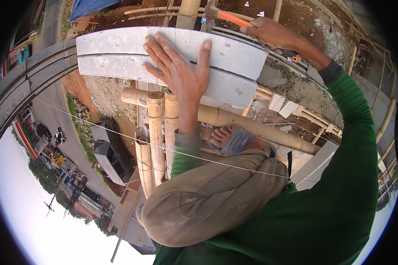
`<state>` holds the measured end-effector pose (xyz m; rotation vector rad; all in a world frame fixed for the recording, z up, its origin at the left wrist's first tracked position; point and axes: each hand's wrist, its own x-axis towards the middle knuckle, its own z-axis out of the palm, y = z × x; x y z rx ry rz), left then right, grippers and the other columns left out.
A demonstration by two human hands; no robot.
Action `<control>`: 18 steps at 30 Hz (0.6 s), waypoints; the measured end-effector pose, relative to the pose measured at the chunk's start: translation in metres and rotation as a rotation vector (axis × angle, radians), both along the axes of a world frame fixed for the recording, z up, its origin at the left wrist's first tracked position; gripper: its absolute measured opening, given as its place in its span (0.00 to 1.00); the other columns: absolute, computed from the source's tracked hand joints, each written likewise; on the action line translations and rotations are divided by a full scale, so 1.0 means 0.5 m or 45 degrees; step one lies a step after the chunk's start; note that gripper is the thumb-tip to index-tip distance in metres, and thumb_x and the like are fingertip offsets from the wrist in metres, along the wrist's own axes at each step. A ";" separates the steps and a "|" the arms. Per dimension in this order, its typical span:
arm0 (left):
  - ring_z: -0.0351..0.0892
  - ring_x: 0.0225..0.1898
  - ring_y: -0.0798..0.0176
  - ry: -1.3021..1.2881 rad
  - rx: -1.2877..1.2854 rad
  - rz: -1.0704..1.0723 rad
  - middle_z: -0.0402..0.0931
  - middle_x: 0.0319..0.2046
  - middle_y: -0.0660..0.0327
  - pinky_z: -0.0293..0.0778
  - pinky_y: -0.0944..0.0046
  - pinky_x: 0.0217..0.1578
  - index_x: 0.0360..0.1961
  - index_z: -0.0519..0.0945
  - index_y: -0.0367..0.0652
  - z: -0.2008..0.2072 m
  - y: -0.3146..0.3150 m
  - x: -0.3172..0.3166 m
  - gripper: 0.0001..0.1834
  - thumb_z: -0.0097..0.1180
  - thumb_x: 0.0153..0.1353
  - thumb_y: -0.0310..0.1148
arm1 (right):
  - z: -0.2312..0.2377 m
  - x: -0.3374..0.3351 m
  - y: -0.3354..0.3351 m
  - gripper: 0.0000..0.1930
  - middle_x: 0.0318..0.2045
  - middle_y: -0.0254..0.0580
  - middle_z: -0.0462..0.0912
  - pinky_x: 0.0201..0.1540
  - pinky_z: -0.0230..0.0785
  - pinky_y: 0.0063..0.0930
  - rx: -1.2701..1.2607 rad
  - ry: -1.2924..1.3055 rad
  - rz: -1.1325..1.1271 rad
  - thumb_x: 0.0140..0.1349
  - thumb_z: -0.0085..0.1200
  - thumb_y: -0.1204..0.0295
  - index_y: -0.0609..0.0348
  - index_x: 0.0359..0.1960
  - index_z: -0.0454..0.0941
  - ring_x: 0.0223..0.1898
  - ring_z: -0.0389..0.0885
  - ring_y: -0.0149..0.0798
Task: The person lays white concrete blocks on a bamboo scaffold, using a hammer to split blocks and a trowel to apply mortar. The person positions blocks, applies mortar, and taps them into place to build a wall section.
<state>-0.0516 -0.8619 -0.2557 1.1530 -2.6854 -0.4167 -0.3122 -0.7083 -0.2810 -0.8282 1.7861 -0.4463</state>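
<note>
My left hand (183,73) lies flat with fingers spread on pale grey lightweight concrete blocks (112,42), which sit along the top of a wall. A dark lengthwise gap divides the blocks, and a thin line crosses the far one. Off to the right of the blocks, my right hand (274,34) is closed round the orange handle of a hammer (235,19). Its greyish head, near the far edge of the picture, is partly hard to make out against the ground. The hammer is apart from the blocks.
Bamboo poles (256,126) form scaffolding beneath me, and my sandalled foot (227,139) rests there. A thin string (159,148) crosses in front. Rough mortar (287,81) covers the wall at right. Far below at left are a parked vehicle (112,154) and a road (59,119).
</note>
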 end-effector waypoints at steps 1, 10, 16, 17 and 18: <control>0.29 0.86 0.30 0.029 -0.036 -0.026 0.39 0.83 0.29 0.26 0.20 0.77 0.82 0.49 0.21 -0.003 0.000 0.003 0.69 0.54 0.66 0.76 | 0.009 0.028 -0.009 0.30 0.23 0.39 0.74 0.24 0.75 0.38 -0.366 0.265 -0.058 0.74 0.57 0.40 0.61 0.36 0.77 0.20 0.79 0.37; 0.37 0.86 0.35 0.166 0.107 0.066 0.45 0.84 0.36 0.27 0.26 0.79 0.82 0.54 0.26 0.019 0.001 -0.005 0.48 0.43 0.77 0.58 | 0.129 0.181 -0.033 0.36 0.36 0.47 0.81 0.44 0.73 0.47 -0.633 0.428 -0.194 0.49 0.82 0.48 0.63 0.46 0.77 0.39 0.82 0.52; 0.49 0.84 0.37 0.252 0.048 0.082 0.54 0.82 0.41 0.34 0.28 0.79 0.79 0.64 0.31 0.018 -0.005 -0.006 0.36 0.38 0.78 0.44 | 0.102 0.170 -0.027 0.45 0.42 0.50 0.84 0.49 0.74 0.45 -0.474 0.430 -0.046 0.51 0.82 0.50 0.64 0.65 0.74 0.42 0.80 0.51; 0.50 0.83 0.37 0.274 0.029 0.080 0.56 0.82 0.42 0.35 0.29 0.79 0.79 0.65 0.32 0.016 -0.007 -0.004 0.35 0.38 0.79 0.44 | 0.100 0.165 -0.026 0.45 0.42 0.50 0.84 0.49 0.74 0.45 -0.456 0.423 -0.050 0.51 0.81 0.51 0.65 0.64 0.74 0.42 0.80 0.51; 0.51 0.83 0.38 0.272 0.030 0.089 0.57 0.82 0.42 0.35 0.29 0.79 0.79 0.66 0.33 0.015 -0.008 -0.003 0.35 0.38 0.79 0.44 | 0.100 0.162 -0.026 0.44 0.42 0.50 0.84 0.49 0.74 0.45 -0.467 0.425 -0.057 0.51 0.81 0.51 0.65 0.64 0.75 0.42 0.80 0.52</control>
